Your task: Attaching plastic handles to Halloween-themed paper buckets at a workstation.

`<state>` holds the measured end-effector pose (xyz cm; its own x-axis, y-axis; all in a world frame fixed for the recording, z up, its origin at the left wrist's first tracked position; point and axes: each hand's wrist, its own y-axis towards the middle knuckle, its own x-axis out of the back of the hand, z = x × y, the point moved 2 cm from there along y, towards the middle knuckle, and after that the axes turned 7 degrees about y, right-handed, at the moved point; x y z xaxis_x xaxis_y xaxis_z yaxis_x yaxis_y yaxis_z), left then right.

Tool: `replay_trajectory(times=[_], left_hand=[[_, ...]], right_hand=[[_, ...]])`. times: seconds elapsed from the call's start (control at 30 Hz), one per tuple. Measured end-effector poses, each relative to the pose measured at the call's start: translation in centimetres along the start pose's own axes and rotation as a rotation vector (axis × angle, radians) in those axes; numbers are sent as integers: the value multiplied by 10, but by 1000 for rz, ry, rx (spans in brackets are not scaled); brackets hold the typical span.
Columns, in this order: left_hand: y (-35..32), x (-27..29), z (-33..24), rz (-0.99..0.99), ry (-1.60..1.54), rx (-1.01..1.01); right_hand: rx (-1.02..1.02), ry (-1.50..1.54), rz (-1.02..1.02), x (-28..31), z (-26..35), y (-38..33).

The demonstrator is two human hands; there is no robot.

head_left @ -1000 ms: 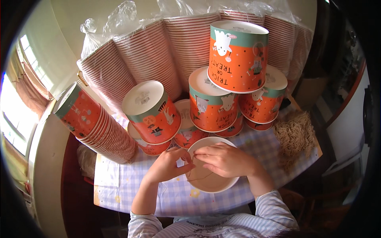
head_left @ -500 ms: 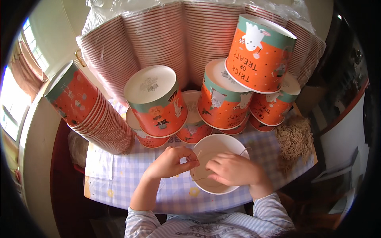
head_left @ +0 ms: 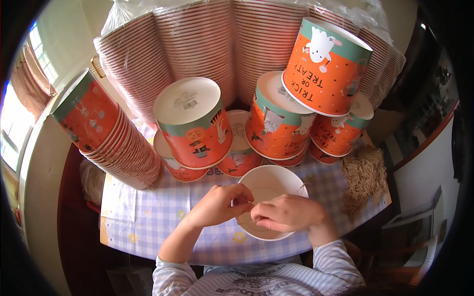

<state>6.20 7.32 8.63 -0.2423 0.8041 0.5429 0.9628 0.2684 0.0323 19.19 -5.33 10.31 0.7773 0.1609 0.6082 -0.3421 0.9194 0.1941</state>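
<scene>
Fingers of the left hand (head_left: 222,203) appear pinched on thin string (head_left: 304,187); the right hand (head_left: 295,213) curls close, its hold hidden. Directly beneath both stands a white paper bucket (head_left: 280,178), mouth up, left rim nearer the left hand, string showing at its right rim. Beyond stand upturned orange buckets (head_left: 200,145); a twine bundle (head_left: 364,175) lies rightward on the table (head_left: 163,217).

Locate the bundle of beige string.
In the head view, the bundle of beige string lies at the right end of the checked tablecloth, beside the rightmost orange paper buckets and right of the right hand.
</scene>
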Motion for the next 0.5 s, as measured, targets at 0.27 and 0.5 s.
replay_trajectory(times=[0.27, 0.5], left_hand=[[-2, -2, 2, 54, -167, -5], [-5, -7, 7, 116, -339, -57]], right_hand=[[135, 21, -220, 15, -6, 1], [145, -105, -317, 13, -6, 2]])
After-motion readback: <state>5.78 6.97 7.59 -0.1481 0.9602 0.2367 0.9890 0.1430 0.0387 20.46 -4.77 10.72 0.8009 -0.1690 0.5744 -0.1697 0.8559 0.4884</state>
